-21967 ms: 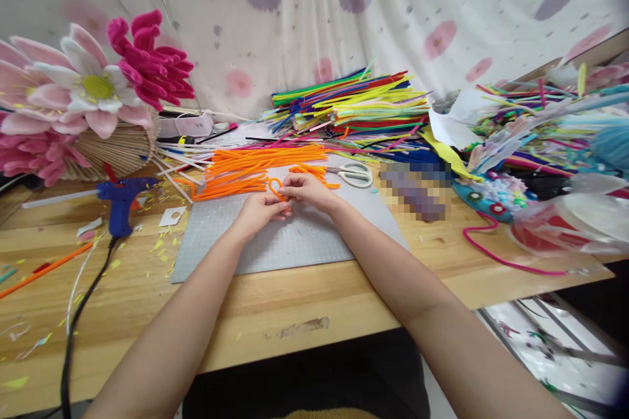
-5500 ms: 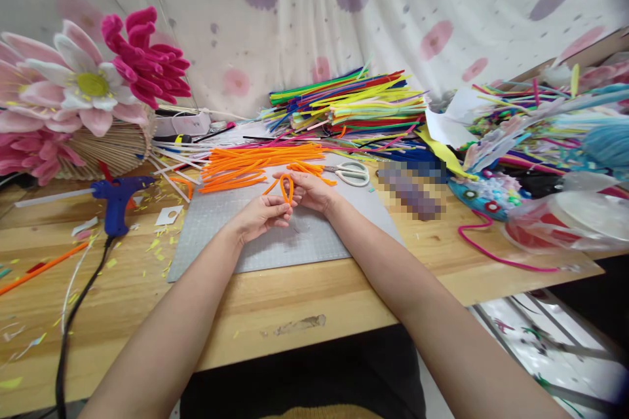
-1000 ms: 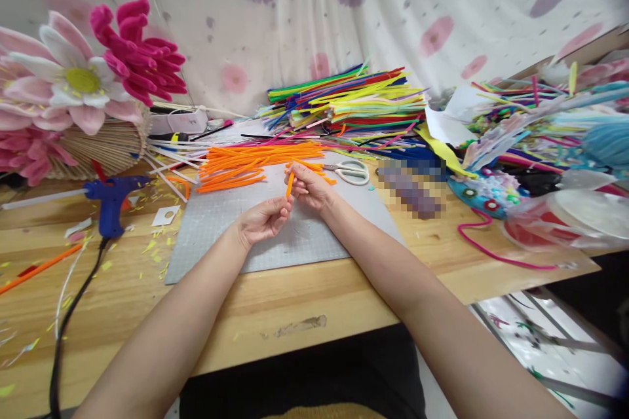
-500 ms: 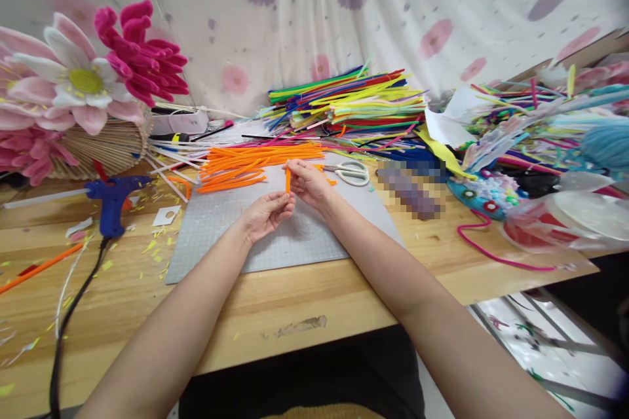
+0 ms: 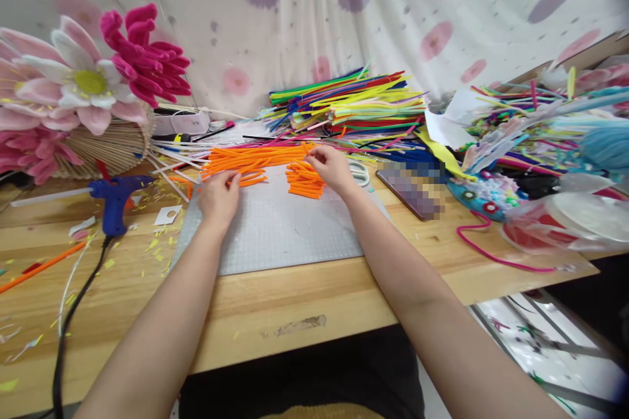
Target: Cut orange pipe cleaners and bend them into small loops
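Note:
Long orange pipe cleaners (image 5: 255,156) lie in a pile across the back of a grey cutting mat (image 5: 289,236). My left hand (image 5: 220,195) is at the left end of this pile, its fingers pinched together near the stems; whatever is between them is too small to tell. Right of centre on the mat is a bundle of short orange pieces (image 5: 303,181). My right hand (image 5: 330,167) is at its upper right edge, thumb and fingertips together by the orange stems. Scissors with pale handles (image 5: 360,173) are partly hidden behind that hand.
A blue glue gun (image 5: 114,206) with a black cord lies on the left, below plush flowers (image 5: 91,83). Multicoloured pipe cleaners (image 5: 348,101) are heaped at the back. A phone (image 5: 407,193) lies right of the mat, and a plastic-wrapped tub (image 5: 565,219) stands farther right.
My hands have moved apart, the left to the long pile and the right slightly rightward. The orange piece held between them is gone from there, and the short bundle is uncovered.

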`<state>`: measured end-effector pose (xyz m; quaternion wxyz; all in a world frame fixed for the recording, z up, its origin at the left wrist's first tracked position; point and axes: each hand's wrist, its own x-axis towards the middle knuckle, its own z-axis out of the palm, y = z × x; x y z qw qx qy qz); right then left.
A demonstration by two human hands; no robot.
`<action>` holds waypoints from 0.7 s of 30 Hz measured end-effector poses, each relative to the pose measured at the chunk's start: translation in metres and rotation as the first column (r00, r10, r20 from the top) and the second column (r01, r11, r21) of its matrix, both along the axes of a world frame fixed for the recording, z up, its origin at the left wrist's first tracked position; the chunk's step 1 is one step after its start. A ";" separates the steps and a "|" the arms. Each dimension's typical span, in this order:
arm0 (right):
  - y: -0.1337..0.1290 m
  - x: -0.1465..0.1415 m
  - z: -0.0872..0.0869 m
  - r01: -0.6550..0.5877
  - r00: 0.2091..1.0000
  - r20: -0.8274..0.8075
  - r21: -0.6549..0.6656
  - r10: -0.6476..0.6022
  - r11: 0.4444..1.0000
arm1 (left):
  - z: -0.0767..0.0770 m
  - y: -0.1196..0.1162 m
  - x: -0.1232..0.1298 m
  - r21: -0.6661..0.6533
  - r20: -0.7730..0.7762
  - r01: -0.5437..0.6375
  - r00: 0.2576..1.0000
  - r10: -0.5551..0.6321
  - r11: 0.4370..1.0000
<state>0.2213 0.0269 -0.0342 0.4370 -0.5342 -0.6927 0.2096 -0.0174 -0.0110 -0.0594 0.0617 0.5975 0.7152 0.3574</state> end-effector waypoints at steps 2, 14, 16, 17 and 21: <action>0.001 0.011 0.001 0.058 0.943 0.326 0.039 -0.067 0.998 | -0.002 0.003 -0.011 0.033 -0.153 -0.029 0.988 0.034 0.999; 0.008 0.019 -0.012 0.145 0.935 0.312 0.090 -0.166 0.985 | -0.013 0.007 -0.018 -0.039 -0.291 0.002 0.957 -0.014 0.999; 0.008 0.018 -0.011 0.153 0.948 0.263 0.126 -0.181 0.980 | -0.012 0.007 -0.017 -0.048 -0.292 0.001 0.956 -0.015 0.999; 0.007 0.016 -0.011 0.147 0.952 0.249 0.135 -0.177 0.980 | -0.011 0.006 -0.016 -0.050 -0.296 -0.005 0.955 -0.010 0.999; -0.001 0.001 -0.010 0.096 0.955 0.268 0.121 -0.126 0.988 | -0.009 0.004 -0.013 -0.027 -0.318 -0.009 0.948 0.000 1.000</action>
